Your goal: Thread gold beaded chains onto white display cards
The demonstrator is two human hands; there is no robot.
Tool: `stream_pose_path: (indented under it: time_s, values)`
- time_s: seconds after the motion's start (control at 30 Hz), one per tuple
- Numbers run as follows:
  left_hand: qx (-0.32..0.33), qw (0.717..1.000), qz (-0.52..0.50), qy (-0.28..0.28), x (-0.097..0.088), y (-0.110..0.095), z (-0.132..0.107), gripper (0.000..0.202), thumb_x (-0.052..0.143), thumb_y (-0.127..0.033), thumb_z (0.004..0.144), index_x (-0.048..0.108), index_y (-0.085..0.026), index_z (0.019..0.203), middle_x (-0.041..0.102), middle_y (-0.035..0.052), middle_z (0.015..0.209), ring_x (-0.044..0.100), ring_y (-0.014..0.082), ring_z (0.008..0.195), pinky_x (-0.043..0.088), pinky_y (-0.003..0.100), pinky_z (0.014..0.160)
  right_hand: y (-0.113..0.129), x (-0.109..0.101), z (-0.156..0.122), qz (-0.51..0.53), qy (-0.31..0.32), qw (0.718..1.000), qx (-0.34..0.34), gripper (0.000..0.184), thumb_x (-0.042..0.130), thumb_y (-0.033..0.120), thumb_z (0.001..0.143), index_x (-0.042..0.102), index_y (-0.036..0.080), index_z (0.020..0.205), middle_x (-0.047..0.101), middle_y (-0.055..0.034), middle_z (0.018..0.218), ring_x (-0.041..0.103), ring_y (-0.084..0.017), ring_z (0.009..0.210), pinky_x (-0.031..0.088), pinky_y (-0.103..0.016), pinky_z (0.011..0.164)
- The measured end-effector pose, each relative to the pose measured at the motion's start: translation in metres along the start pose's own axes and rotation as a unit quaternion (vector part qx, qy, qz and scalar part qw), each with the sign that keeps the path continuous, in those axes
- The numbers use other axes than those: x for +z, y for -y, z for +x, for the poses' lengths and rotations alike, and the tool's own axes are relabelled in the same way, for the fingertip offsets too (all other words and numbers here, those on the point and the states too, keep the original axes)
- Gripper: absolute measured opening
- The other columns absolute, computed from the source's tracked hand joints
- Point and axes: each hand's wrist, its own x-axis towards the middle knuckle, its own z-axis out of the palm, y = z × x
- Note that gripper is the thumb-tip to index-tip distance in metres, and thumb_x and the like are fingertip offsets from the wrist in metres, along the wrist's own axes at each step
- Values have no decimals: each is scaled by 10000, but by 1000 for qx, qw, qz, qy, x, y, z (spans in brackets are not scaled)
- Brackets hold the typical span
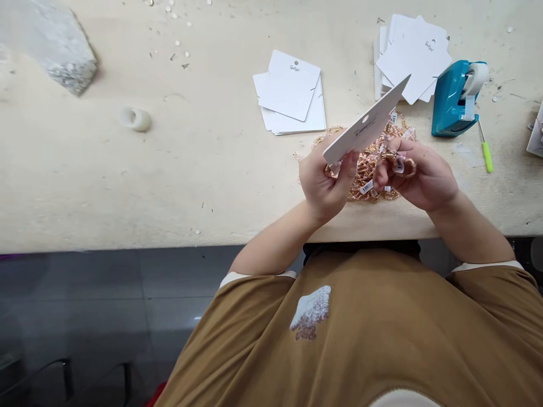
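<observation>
My left hand (324, 183) grips a white display card (369, 121) by its lower left end, tilted up above the table. The card has a punched hole and dark print. In my right hand (428, 175) is a beaded bracelet (408, 165) in gold and pink with a small white tag, held at the fingertips close to the card. Beneath both hands lies a heap of similar beaded bracelets (367, 183), several with white barcode tags. The hands and the card hide part of this heap.
Printed white cards (291, 90) lie stacked beyond my left hand, with a taller card stack (413, 56) farther right. A teal tape dispenser (447, 102) and a green-handled screwdriver (486, 155) are at right. On the left are a tape roll (136, 119) and a plastic bag (72, 53).
</observation>
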Motion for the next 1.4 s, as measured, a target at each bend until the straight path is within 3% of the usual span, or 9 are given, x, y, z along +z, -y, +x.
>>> stream_pose_path:
  time_s: [0.1,0.23,0.53,0.67,0.83,0.93,1.13,1.3,1.4]
  values:
    - [-15,1000,11,-15,1,-1,0,397,530,-640,930,686,-295,1048,674,-11,888,687,124,902,606,355,943,0,-2,2,46,35,997,41,479,673,667,841,510,218,860,573,19,647,601,-141,578,529,-295,548]
    - [-41,997,34,-47,0,-5,1,422,542,-668,913,661,-274,1005,674,-1,932,684,147,1031,583,382,1041,-5,-3,1,-36,-2,999,-14,456,898,492,695,613,203,902,618,23,726,576,-94,579,496,-242,526]
    - [-17,991,81,-108,4,2,-2,420,500,-650,940,642,-269,1044,697,7,999,677,168,1161,557,395,1113,-13,-8,6,-81,-107,990,-53,604,527,783,885,398,213,735,516,-18,752,485,-100,610,423,-242,486]
    - [-25,997,61,-46,1,1,-5,475,473,-666,946,656,-279,1151,731,28,1071,697,182,1186,579,394,1111,-15,-1,1,-238,-236,908,-252,498,702,705,816,531,255,943,530,-50,990,487,-125,741,438,-271,560]
    - [126,982,-46,134,0,-16,0,334,543,-393,986,625,-407,1309,758,-43,1216,733,142,1176,658,321,1034,-18,8,-8,-378,-208,822,-372,205,748,438,872,671,272,965,554,-49,920,544,-186,900,485,-347,745]
    - [169,974,-93,118,3,-17,2,456,526,-250,989,551,-485,1379,715,-103,1324,701,104,1242,653,280,1053,-16,7,-7,-303,-163,857,-384,105,695,372,905,656,275,896,590,-32,888,589,-188,904,510,-384,829]
    - [-22,994,-67,-78,2,12,-2,340,541,-608,948,636,-389,1190,726,-38,1138,693,137,1185,582,362,1144,2,3,-1,-35,18,971,-237,335,660,464,882,463,237,735,466,50,512,479,-126,500,497,-337,641]
    - [-111,981,-151,-50,-6,24,12,404,685,-633,856,611,-395,1175,726,-45,1197,625,121,1293,509,354,1233,1,-6,0,-42,-19,977,-207,469,723,609,808,463,231,711,518,16,626,602,-158,691,568,-375,784]
    - [-173,963,-207,-17,-9,26,19,492,807,-618,762,647,-354,1146,744,-21,1177,612,159,1337,532,367,1209,-5,-16,0,-15,-28,975,-218,392,647,662,843,603,278,904,549,8,693,650,-190,781,601,-423,841]
